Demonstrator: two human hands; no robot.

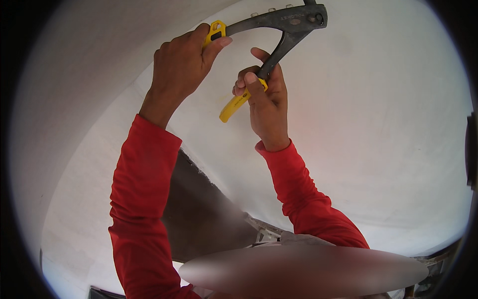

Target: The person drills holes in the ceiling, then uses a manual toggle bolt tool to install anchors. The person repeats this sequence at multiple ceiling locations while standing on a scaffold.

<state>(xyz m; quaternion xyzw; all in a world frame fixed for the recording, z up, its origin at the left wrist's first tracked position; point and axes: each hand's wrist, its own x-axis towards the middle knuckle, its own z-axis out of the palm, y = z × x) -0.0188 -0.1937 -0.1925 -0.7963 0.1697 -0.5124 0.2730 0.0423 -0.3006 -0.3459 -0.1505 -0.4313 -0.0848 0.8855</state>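
Observation:
Both raised arms, in red sleeves, reach up to a dark grey hand riveter [294,21] with yellow grips, near the top of the head view. My left hand [180,67] is closed around the grip of its upper handle. Lower down and to the right, my right hand [269,107] holds the other handle, thumb across the yellow grip and one finger raised off it. The two handles are spread wide apart. At the upper right, the riveter's nose is cut off by the picture's top edge, so what it touches is hidden.
A broad white surface [378,109] spreads behind the hands, meeting another pale curved surface [64,94] at the left. Below my hands is a dark brown panel or opening [204,214] with a rough edge. A dark object [471,149] stands at the right rim.

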